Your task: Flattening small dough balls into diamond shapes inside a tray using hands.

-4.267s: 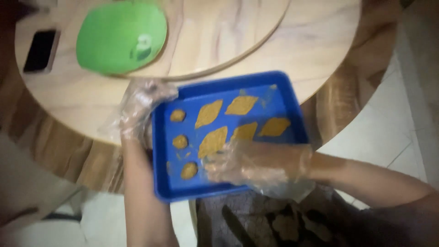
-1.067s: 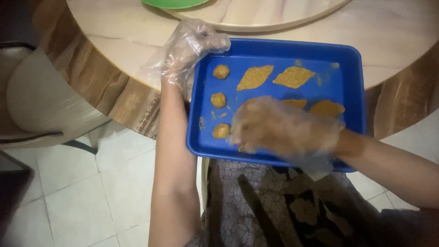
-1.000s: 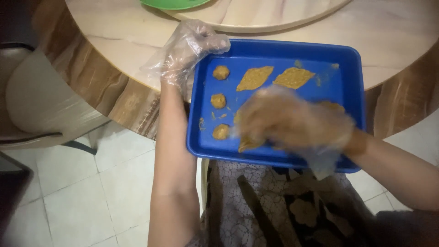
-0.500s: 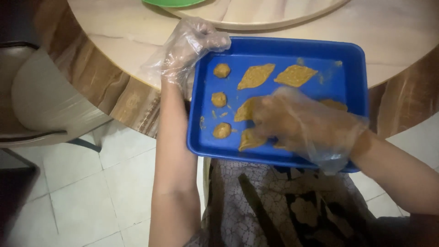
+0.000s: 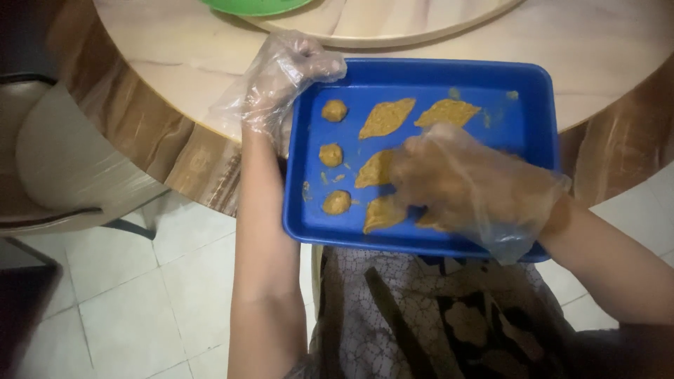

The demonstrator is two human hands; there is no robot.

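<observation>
Down on the blue tray, which overhangs the near edge of the round bench, the right hand lies loosely curled in a crumpled clear plastic glove, fingertips pressing on a flat, diamond-shaped dough piece. That piece sits at about nine o'clock from the hand, its long axis running roughly from seven to one o'clock; the right hand is plainly the nearer one. The left hand, gloved the same way, is closed over the tray's far-left corner, gripping the rim.

Three more diamonds of the same ochre, matte, slightly grainy paste lie on the tray: two at twelve o'clock from the right hand, one at seven. Three small rough balls line up along the tray's left side, with crumbs between. The tray looks like smooth, glossy plastic with rounded corners. The bench has a pale marble-like top and a wood-grain edge; a green dish shows at the top.
</observation>
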